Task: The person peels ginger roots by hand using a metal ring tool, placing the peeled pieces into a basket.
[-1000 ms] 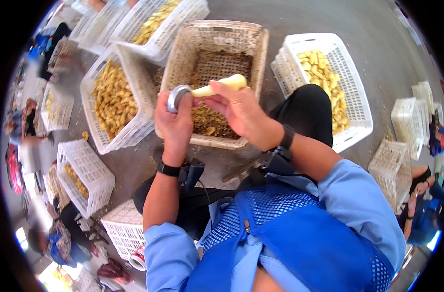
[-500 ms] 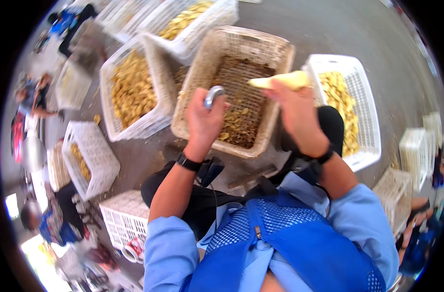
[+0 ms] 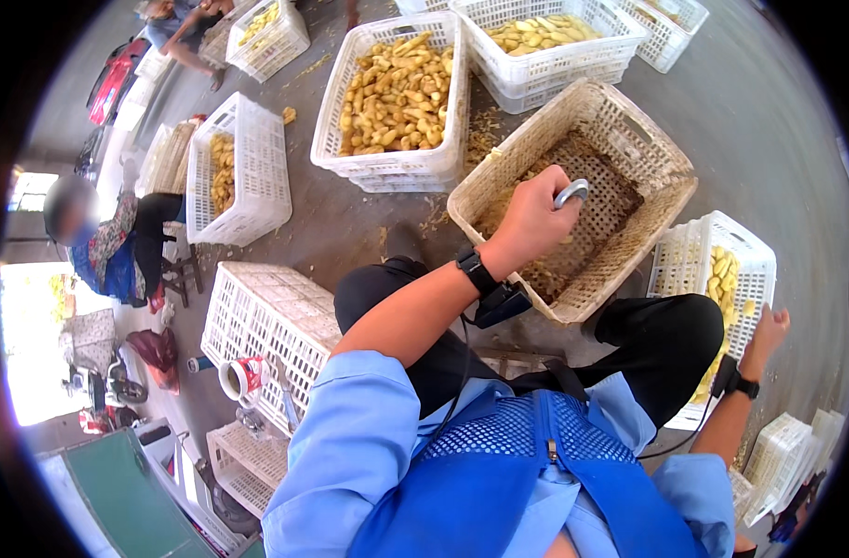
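Observation:
My left hand (image 3: 536,219) is closed around a silver metal tool (image 3: 571,192) with a rounded, loop-like end; the fist hides the rest of it. Below that hand is a stained, brownish plastic crate (image 3: 662,153) with brown scraps and peelings on its bottom. Far to the right, my right hand (image 3: 769,333) reaches over the edge of a white crate (image 3: 762,256) of pale yellow, peeled-looking produce pieces. Its fingers are slightly apart and nothing shows between them. One yellow piece (image 3: 749,308) is close beside the fingertips, apart from them.
A white crate (image 3: 327,139) heaped with yellow-brown, tapered produce stands left of the stained crate. Another white crate (image 3: 620,42) of yellow pieces stands beyond it. An upturned white crate (image 3: 257,307) at my left bears a cup (image 3: 241,377). Another person (image 3: 108,242) sits farther left.
My right hand has gone from above the stained crate, where it held a pale yellow tapered piece, to the right-hand white crate. The view has turned; my left hand still grips the tool.

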Demonstrator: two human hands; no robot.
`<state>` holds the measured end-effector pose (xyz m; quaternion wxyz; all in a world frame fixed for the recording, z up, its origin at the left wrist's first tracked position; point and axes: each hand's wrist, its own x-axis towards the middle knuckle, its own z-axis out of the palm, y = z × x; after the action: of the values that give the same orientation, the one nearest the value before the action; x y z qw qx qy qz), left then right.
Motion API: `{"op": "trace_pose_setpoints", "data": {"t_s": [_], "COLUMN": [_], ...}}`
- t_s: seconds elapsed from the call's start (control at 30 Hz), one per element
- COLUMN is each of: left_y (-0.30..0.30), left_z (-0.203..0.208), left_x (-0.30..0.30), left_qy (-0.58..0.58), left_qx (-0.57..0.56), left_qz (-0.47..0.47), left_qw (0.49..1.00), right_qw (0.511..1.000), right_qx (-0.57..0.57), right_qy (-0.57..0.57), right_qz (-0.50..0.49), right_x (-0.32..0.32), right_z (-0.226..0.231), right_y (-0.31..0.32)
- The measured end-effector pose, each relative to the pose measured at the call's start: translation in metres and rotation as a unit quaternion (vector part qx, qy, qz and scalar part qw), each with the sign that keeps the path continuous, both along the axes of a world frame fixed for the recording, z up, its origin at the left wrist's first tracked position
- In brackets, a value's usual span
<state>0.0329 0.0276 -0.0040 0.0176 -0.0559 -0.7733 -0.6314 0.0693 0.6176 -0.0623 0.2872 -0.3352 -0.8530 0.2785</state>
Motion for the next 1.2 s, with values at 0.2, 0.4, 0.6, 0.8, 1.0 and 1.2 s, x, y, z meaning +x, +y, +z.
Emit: {"op": "trace_pose_setpoints", "data": {"t_s": [0.2, 0.4, 0.6, 0.8, 1.0, 1.2], "left_y": [-0.017, -0.078, -0.225, -0.308, -0.332, -0.356], "left_z": [0.012, 0.011, -0.021, -0.056, -0.105, -0.153], "left_x": [-0.008, -0.060, -0.106, -0.127, -0.160, -0.176], "left_qy": [-0.004, -0.011, -0.104, -0.149, -0.238, -0.296], "left_qx": [-0.055, -0.138, -0.191, -0.059, -0.167, -0.376], "left_qz": [0.001, 0.030, 0.169, 0.284, 0.194, 0.034], "left_qw": [0.998, 0.990, 0.961, 0.945, 0.937, 0.877], "right_qw": [0.941, 0.844, 0.788, 0.791, 0.815, 0.818], "right_qx": [-0.299, -0.438, -0.489, -0.498, -0.443, -0.391], "right_qy": [0.088, 0.120, 0.047, -0.020, -0.096, -0.158], "right_qz": [0.135, 0.287, 0.372, 0.355, 0.360, 0.391], "right_x": [-0.011, -0.062, -0.084, -0.096, -0.104, -0.103], "right_z": [0.076, 0.121, 0.109, 0.075, 0.069, 0.065], "right_y": [-0.120, -0.239, -0.328, -0.349, -0.355, -0.370]}}
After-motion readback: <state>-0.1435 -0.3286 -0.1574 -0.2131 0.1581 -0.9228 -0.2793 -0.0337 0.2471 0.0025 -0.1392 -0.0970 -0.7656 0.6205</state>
